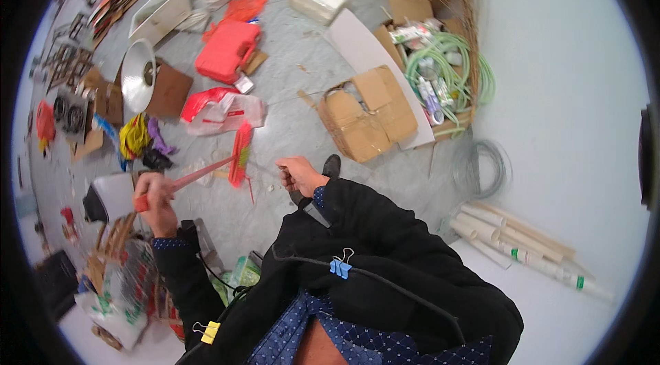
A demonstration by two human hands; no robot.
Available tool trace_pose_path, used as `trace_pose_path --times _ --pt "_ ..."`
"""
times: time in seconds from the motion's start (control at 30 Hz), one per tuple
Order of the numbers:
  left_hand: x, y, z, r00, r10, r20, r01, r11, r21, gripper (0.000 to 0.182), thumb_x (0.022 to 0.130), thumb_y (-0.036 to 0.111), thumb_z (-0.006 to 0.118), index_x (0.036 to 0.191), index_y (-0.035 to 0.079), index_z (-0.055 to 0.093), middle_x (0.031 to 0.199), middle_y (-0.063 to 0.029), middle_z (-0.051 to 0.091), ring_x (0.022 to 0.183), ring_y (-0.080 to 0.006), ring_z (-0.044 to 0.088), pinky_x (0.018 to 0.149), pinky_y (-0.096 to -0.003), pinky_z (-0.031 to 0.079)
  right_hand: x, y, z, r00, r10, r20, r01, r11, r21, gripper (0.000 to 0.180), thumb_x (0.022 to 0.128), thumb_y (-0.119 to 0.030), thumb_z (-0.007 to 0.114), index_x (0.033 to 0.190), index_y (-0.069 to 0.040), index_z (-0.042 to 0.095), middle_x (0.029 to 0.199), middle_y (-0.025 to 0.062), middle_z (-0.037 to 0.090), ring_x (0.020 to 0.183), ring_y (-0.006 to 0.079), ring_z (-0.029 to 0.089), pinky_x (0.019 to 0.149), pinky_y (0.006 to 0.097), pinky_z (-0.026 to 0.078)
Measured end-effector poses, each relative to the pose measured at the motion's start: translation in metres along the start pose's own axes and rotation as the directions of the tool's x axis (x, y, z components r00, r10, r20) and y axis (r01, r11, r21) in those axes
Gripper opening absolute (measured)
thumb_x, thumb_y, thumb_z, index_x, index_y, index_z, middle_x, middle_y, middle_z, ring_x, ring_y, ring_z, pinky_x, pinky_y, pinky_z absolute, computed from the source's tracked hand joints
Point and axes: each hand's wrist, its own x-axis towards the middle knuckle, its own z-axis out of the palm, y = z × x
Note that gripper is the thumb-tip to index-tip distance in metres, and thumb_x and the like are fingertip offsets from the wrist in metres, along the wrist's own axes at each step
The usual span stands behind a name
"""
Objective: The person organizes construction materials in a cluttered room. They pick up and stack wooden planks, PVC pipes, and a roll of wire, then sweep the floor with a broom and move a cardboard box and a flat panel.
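My left hand (156, 204) grips the red handle of a broom (201, 174) at the left. The broom's red-bristled head (240, 154) is over the grey floor ahead of me, near a red and white plastic bag (221, 111). My right hand (299, 174) is in front of my body, fingers curled, above a dark shoe (332, 165). Whether its fingers hold anything thin is not clear. Small bits of litter (270, 188) lie on the floor between the broom head and my right hand.
A cardboard box (368, 115), coiled green hose (443, 63) and wire coil (482, 169) lie to the right, with pipes (515, 241) by the wall. A red plastic case (228, 50) lies ahead. A lamp shade (139, 76) and filled bags (121, 308) are at the left.
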Motion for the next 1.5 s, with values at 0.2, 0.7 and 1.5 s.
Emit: trace_pose_path --times 0.2,0.7,1.5 --pt "0.062 -0.024 0.042 0.951 0.07 -0.3 -0.013 0.982 0.189 0.028 0.096 0.029 0.058 0.079 0.008 0.052 0.069 0.0014 0.045 0.065 -0.0108 0.048 0.065 -0.0269 0.04 0.011 0.004 -0.075 0.99 0.012 -0.138 0.025 0.964 0.266 0.02 0.086 -0.029 0.061 0.075 -0.015 0.051 0.063 -0.0011 0.051 0.054 0.0141 0.052 0.051 0.0307 0.043" --pt "0.175 -0.105 0.128 0.987 -0.162 0.014 0.148 0.93 0.338 0.028 0.094 0.023 0.062 0.073 0.008 0.051 0.062 0.0026 0.046 0.05 -0.0068 0.043 0.047 -0.0235 0.033 0.002 -0.015 -0.206 0.911 -0.014 -0.413 0.248 0.818 0.519 0.018 0.087 -0.028 0.062 0.076 -0.015 0.053 0.064 -0.0017 0.055 0.054 0.0142 0.056 0.05 0.0302 0.046" --pt "0.39 -0.383 0.317 0.931 -0.224 0.289 -0.103 0.597 0.795 0.039 0.089 0.035 0.063 0.085 -0.003 0.062 0.073 -0.0081 0.062 0.069 -0.0173 0.059 0.063 -0.0343 0.046 0.028 0.016 -0.281 0.566 0.082 -0.82 0.404 0.84 0.363 0.017 0.084 -0.019 0.06 0.074 -0.005 0.058 0.064 0.0037 0.058 0.052 0.0133 0.056 0.048 0.0272 0.044"
